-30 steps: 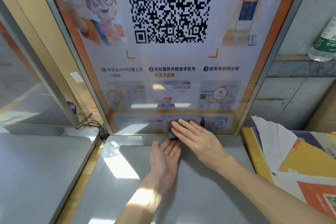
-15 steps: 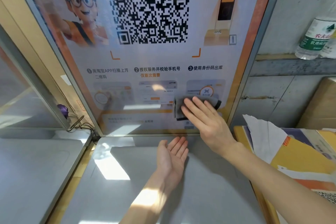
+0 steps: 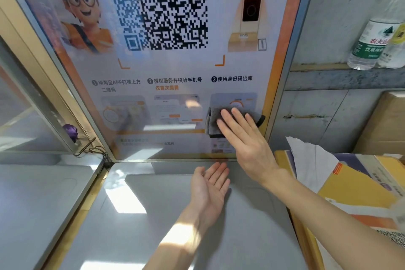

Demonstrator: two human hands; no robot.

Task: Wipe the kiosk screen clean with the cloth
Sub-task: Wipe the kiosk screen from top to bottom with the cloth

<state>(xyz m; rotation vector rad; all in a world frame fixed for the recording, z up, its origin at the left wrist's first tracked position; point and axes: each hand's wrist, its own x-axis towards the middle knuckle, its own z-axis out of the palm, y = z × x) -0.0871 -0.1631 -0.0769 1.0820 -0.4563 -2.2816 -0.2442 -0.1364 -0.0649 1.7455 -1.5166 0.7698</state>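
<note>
Grey, fuzzy cloth (image 3: pixel 212 124) is pinned flat against the kiosk screen (image 3: pixel 175 68) under the fingers of the right hand (image 3: pixel 243 138), low down near the screen's right-hand frame. Nothing is actually gripped there. The fingers are laid out straight and the cloth is just pressed to the glass, with a strip left showing to the left of the fingers and a dark-edged corner poking out to their right. The left hand (image 3: pixel 210 184) is held palm-up just below the right wrist, fingers relaxed, nothing in it. Whether it's resting on the grey counter (image 3: pixel 197 230) or hovering over it can't be told.

Handling-wise, the cloth looks soft, light and floppy, so not much force should be needed. It can be expected to bunch up or slip out if only one edge is pressed, though. It's probably best driven by a flat palm over its middle, and pinched at the folded edge when it gets repositioned. The glass looks slick and full of glare, so an even press is likely called for. Whether the area above the hand, QR code (image 3: pixel 160 4) included, is clean can't be judged from here.
</note>
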